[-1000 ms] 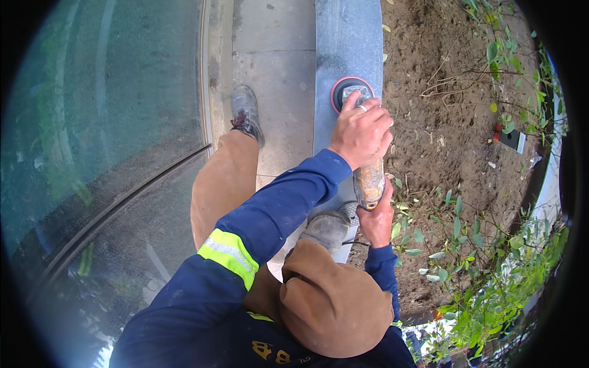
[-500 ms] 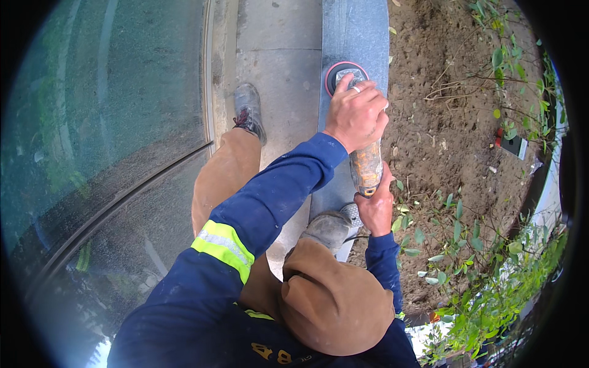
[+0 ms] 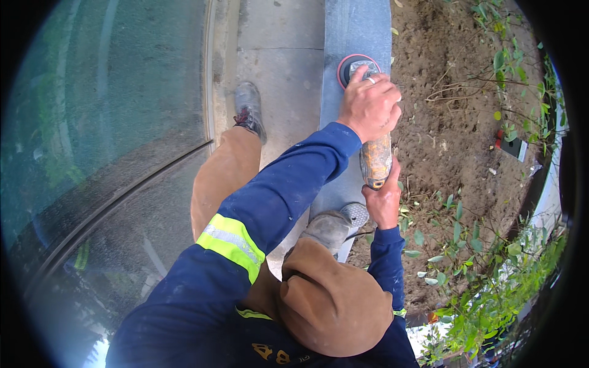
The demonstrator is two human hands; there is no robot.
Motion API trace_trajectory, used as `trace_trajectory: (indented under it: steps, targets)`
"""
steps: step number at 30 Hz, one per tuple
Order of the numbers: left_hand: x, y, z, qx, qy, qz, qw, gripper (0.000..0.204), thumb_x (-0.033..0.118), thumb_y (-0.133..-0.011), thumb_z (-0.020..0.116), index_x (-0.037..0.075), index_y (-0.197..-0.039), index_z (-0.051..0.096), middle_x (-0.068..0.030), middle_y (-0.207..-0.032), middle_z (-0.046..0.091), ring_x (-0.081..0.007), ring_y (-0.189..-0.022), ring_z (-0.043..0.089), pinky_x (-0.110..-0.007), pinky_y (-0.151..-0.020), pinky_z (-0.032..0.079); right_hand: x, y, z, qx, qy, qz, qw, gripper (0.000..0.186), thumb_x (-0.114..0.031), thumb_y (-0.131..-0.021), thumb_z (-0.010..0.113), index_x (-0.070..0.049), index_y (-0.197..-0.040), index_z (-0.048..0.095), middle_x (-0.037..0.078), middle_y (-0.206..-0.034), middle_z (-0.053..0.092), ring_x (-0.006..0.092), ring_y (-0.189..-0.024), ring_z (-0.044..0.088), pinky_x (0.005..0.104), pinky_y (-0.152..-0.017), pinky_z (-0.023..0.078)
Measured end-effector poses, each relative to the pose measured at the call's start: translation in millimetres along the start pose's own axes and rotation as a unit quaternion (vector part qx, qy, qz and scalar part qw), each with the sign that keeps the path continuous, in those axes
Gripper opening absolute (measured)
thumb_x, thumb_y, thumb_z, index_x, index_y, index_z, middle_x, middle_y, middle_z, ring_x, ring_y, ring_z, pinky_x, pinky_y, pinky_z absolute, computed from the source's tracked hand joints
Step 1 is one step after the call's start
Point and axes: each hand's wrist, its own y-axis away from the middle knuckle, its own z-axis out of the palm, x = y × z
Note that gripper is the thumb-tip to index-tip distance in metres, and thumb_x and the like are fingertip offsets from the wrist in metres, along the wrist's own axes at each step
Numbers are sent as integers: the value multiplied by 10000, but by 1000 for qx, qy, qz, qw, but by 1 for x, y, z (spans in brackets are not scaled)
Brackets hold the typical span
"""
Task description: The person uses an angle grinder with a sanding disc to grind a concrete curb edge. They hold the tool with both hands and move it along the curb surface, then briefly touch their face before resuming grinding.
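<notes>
An angle grinder (image 3: 375, 164), its yellow body smeared with grey dust, lies lengthwise over a long grey stone ledge (image 3: 346, 30). Its round pink-rimmed disc (image 3: 344, 72) is against the top of the ledge or very close to it. My left hand (image 3: 370, 107), with a ring on one finger, is closed over the front of the tool behind the disc. Farther back, my right hand (image 3: 384, 195) grips the rear end of the body; some of its fingers are hidden underneath. A round grey pad with a dotted face (image 3: 354, 214) rests on the ledge near my right hand.
One boot (image 3: 248, 107) stands on the concrete paving (image 3: 279, 73); the other (image 3: 329, 230) is on the ledge. A glass pane (image 3: 123, 92) runs along the left. Soil (image 3: 442, 122) with leafy plants (image 3: 472, 294) borders the right. A dark cord (image 3: 362, 234) passes near my boot.
Both hands and the grinder have shifted slightly to the right, carrying the disc toward the soil side of the ledge. My boots stay where they were.
</notes>
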Motion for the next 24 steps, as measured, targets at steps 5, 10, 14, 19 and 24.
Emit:
trace_trajectory:
  steps: [5,10,14,19,24]
  targets:
    - [-19,5,-20,19,-20,-15,1000,70,125,-771,676,117,-816,729,-32,-884,739,-243,-1006,712,-477,-1047,427,-9,-4,17,-6,3,-56,998,922,54,-686,685,-112,-1512,311,300,-1030,702,500,-988,685,510,-824,569]
    - [-21,19,-37,18,-32,-39,999,70,105,-772,677,113,-821,727,-42,-889,739,-247,-1008,710,-481,-1040,427,-11,3,18,-44,5,-57,997,914,62,-684,669,-92,-1510,309,312,-1016,701,509,-968,679,519,-812,571]
    - [-8,38,-43,13,-24,-61,998,66,100,-770,686,108,-824,724,-44,-897,738,-249,-1011,707,-485,-1038,426,-11,20,14,-60,37,-50,996,904,62,-692,657,-88,-1511,304,321,-1016,699,512,-954,679,527,-806,570]
    - [4,45,-41,-4,-14,-58,998,62,103,-772,689,98,-822,724,-45,-904,736,-248,-1034,702,-489,-1041,421,-4,35,12,-53,33,-26,998,902,56,-701,654,-111,-1515,301,315,-1044,698,508,-989,681,524,-832,568]
    - [-2,27,-32,7,-27,-42,999,59,118,-781,682,98,-819,722,-51,-901,735,-246,-1033,700,-486,-1044,421,-7,20,9,-47,38,0,998,910,34,-703,682,-110,-1520,305,278,-1105,694,450,-1037,699,485,-864,556]
